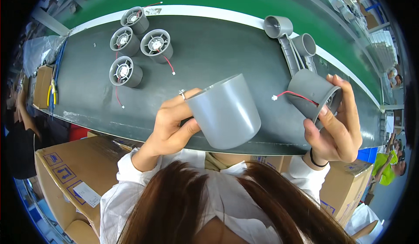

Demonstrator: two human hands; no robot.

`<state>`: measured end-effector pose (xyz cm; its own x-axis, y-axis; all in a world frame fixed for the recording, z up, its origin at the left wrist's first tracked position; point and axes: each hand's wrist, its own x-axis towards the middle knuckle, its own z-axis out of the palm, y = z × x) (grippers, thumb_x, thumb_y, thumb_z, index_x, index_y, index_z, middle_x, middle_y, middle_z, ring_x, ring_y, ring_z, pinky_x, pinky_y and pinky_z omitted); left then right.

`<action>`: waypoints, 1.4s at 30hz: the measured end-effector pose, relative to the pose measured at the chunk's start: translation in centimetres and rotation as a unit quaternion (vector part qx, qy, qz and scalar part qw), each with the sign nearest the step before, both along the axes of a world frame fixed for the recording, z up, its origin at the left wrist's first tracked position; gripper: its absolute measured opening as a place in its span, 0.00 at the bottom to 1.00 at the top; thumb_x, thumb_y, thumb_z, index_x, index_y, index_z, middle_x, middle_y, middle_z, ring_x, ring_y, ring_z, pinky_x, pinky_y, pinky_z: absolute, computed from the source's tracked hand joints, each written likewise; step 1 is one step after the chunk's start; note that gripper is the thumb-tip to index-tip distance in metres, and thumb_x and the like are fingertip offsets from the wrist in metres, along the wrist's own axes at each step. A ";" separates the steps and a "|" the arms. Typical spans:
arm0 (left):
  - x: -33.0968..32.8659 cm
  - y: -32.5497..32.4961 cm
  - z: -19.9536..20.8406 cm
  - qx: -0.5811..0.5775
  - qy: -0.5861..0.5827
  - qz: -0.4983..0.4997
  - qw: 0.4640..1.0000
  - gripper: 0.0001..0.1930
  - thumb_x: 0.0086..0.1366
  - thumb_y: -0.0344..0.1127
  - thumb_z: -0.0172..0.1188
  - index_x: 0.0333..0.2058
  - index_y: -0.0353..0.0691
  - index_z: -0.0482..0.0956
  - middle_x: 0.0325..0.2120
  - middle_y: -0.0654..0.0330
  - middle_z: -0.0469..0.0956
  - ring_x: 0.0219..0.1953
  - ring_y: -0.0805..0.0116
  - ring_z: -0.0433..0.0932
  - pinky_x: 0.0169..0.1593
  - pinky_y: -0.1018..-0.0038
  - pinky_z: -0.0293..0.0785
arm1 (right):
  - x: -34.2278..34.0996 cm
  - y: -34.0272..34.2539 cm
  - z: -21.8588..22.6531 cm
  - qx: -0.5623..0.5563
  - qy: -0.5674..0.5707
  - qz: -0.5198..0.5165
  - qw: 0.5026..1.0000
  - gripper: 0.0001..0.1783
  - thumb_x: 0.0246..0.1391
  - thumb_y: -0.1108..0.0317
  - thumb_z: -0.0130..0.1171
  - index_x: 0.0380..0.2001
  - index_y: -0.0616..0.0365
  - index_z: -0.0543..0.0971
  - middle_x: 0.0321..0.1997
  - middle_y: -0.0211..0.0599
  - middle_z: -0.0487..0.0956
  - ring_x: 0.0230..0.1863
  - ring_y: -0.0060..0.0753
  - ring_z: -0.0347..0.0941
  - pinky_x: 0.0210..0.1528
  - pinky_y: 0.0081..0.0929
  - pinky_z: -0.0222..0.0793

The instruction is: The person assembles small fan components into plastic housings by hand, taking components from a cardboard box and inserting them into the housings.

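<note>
Two grey plastic pieces are up in front of me over the near edge of the worktop [205, 47], one to each side. My left fingers [180, 107] are bent round the left side of a smooth grey cup [229, 115], thumb on the near side, open only as wide as that grip needs. The cup's long axis stands nearly upright but leans: its rim points up, away from me and a little left, and its rounded base points down and right.

My right fingers [335, 125] are spread around the wide rim of a grey housing [309, 89], gripping it at the edge. Its long axis slants, the wide open end facing down and right toward my palm, the other end up and left. A red wire [293, 93] leaves it near the rim and runs left to a white connector [274, 97].

Four fan housings [157, 45] sit grouped on the far left of the worktop, their spoked ends mostly facing up and toward me. Beyond my right fingers, two grey cylinders [305, 45] lie on their sides by a grey bracket [288, 56].
</note>
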<state>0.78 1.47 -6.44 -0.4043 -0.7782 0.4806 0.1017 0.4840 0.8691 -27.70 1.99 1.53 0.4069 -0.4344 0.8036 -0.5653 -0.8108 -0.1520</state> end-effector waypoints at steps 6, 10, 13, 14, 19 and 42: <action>-0.4 0.0 0.2 -0.072 -0.054 0.054 0.994 0.11 0.52 0.26 0.59 0.35 0.26 0.77 0.35 0.48 0.75 0.31 0.57 0.73 0.35 0.70 0.68 | 0.7 0.8 1.0 0.009 0.014 -0.032 0.999 0.17 0.41 0.71 0.69 0.28 0.73 0.75 0.44 0.83 0.69 0.45 0.71 0.73 0.43 0.53 0.73; -1.5 -0.8 0.5 -0.256 -0.221 0.168 0.926 0.19 0.43 0.22 0.59 0.39 0.29 0.78 0.35 0.52 0.75 0.32 0.57 0.74 0.37 0.68 0.69 | 0.7 0.8 1.8 0.050 0.045 -0.040 0.997 0.16 0.31 0.76 0.71 0.28 0.70 0.78 0.42 0.77 0.73 0.42 0.63 0.76 0.41 0.44 0.75; -2.1 -0.4 0.1 -0.317 -0.321 0.193 0.871 0.20 0.45 0.22 0.58 0.41 0.31 0.78 0.34 0.55 0.75 0.34 0.61 0.74 0.39 0.68 0.69 | 1.4 1.1 1.4 0.052 0.132 -0.081 0.987 0.18 0.23 0.77 0.71 0.27 0.65 0.80 0.41 0.67 0.76 0.39 0.52 0.78 0.37 0.34 0.77; -2.4 -0.3 -0.1 -0.321 -0.344 0.185 0.863 0.19 0.46 0.24 0.58 0.41 0.31 0.78 0.34 0.55 0.75 0.34 0.62 0.74 0.39 0.68 0.69 | 1.7 1.2 1.2 0.040 0.146 -0.098 0.984 0.21 0.18 0.76 0.72 0.26 0.60 0.81 0.40 0.59 0.78 0.36 0.47 0.79 0.34 0.28 0.76; -3.4 0.3 -1.0 -0.346 -0.349 0.194 0.849 0.18 0.46 0.26 0.59 0.39 0.30 0.77 0.34 0.55 0.75 0.35 0.63 0.73 0.39 0.69 0.68 | 3.0 2.1 0.8 0.059 0.203 -0.092 0.973 0.21 0.18 0.76 0.72 0.26 0.61 0.79 0.39 0.58 0.77 0.37 0.51 0.78 0.34 0.32 0.77; -5.4 2.0 -1.9 -0.171 -0.268 0.212 0.924 0.18 0.37 0.29 0.67 0.32 0.36 0.78 0.38 0.57 0.77 0.37 0.58 0.76 0.39 0.66 0.69 | 6.3 1.3 0.0 0.159 0.326 -0.015 0.932 0.20 0.24 0.72 0.72 0.27 0.65 0.77 0.41 0.58 0.74 0.38 0.56 0.76 0.28 0.36 0.76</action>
